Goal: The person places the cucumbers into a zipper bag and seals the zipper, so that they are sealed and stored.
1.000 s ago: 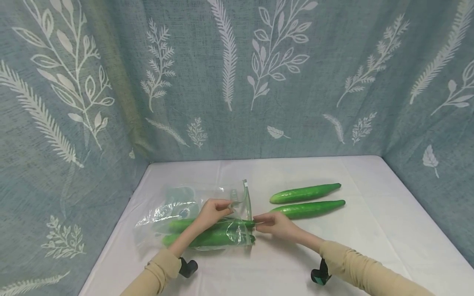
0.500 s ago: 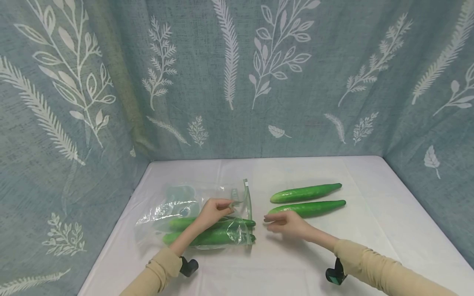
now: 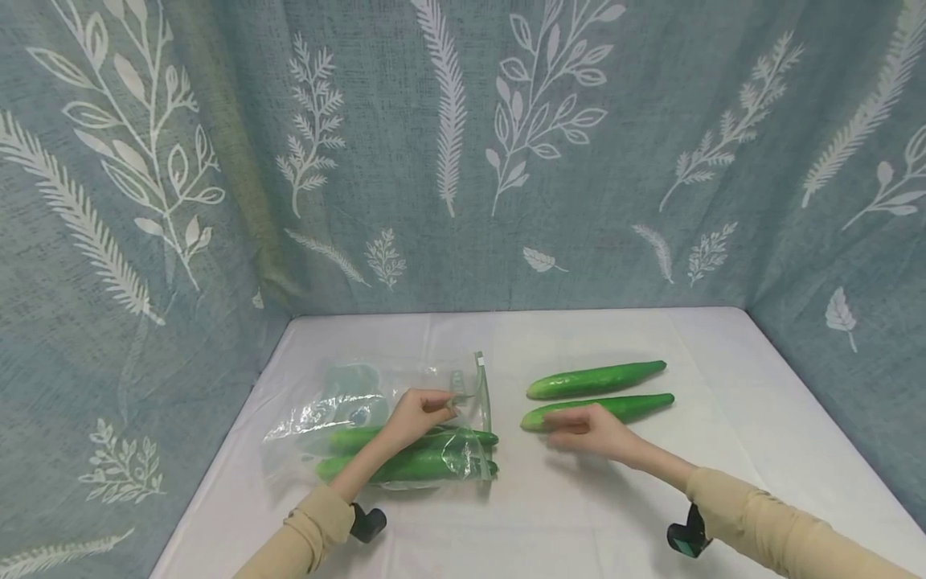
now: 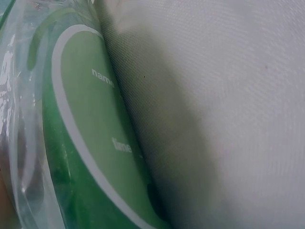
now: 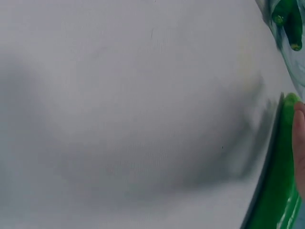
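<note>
A clear zip bag point(image 3: 304, 422) lies flat at the left with its mouth facing right. Inside are two green cucumbers, an upper one point(image 3: 473, 436) and a lower one point(image 3: 405, 468), their tips at the opening. My left hand point(image 3: 415, 418) pinches the upper layer at the bag's mouth. Two loose cucumbers lie to the right, a far one point(image 3: 596, 379) and a near one point(image 3: 647, 405). Over the near one's left half hovers my right hand point(image 3: 596, 434), fingers extended; whether it touches is unclear. The left wrist view shows the bag's printed label point(image 4: 90, 105) over a cucumber.
A white cloth covers the table point(image 3: 564, 523). Blue-green curtains point(image 3: 405, 161) with white leaf prints enclose the back and both sides. Dark wrist cameras sit below the left cuff point(image 3: 369, 524) and the right cuff point(image 3: 689, 535).
My right hand has moved right, from the cucumber tips at the bag's mouth to the near loose cucumber. My left hand has stayed on the bag's edge.
</note>
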### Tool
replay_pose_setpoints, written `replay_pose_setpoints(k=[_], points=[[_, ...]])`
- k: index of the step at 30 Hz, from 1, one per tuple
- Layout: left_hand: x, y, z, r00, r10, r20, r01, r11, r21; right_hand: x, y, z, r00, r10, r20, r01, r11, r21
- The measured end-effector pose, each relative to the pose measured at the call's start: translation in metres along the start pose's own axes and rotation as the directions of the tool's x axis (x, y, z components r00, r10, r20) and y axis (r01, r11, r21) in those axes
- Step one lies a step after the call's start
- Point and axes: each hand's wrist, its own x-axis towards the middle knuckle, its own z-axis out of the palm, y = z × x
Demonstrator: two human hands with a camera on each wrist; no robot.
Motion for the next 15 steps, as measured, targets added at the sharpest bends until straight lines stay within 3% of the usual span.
replay_pose_setpoints(k=[12, 15], points=[[-0.002, 0.004, -0.001, 1.000, 0.001, -0.001, -0.001, 1.000, -0.029, -0.019, 0.009, -0.039, 0.994, 0.081, -0.067, -0.082, 0.997, -0.003], [-0.001, -0.002, -0.001, 1.000, -0.001, -0.006, 0.001, 1.000, -0.026, -0.023, 0.014, -0.051, 0.992, 0.093, -0.089, -0.093, 0.996, 0.002]])
